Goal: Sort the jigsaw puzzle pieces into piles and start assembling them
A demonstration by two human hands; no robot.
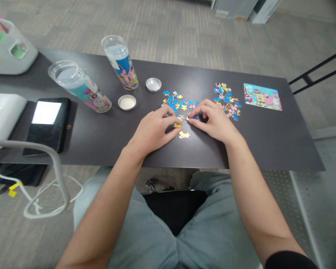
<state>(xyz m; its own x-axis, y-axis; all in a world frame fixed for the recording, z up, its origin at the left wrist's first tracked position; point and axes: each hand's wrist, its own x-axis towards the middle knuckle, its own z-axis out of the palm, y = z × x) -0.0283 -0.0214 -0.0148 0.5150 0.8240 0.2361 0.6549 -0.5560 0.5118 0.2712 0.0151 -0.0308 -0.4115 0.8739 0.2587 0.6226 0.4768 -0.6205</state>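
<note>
Several small jigsaw puzzle pieces [174,100] in blue, yellow and pink lie loose in front of my hands. My left hand [156,129] is curled on the table, thumb and forefinger closed around a yellow jigsaw piece [177,126]. Opposite it, my right hand [212,119] pinches a small jigsaw piece [187,118] by the fingertips; part of it is hidden. Just below the fingertips sits a small joined cluster [184,135] of yellow and white pieces. Beyond my right hand is a second loose heap of pieces [226,99].
A cartoon picture card [262,96] lies at the right of the dark table [282,145]. Two clear-topped printed tubes [84,87] [123,67] stand at the left, near two round lids [153,84] [127,102]. Further left are a black tablet-like device [49,125] and white equipment [2,116].
</note>
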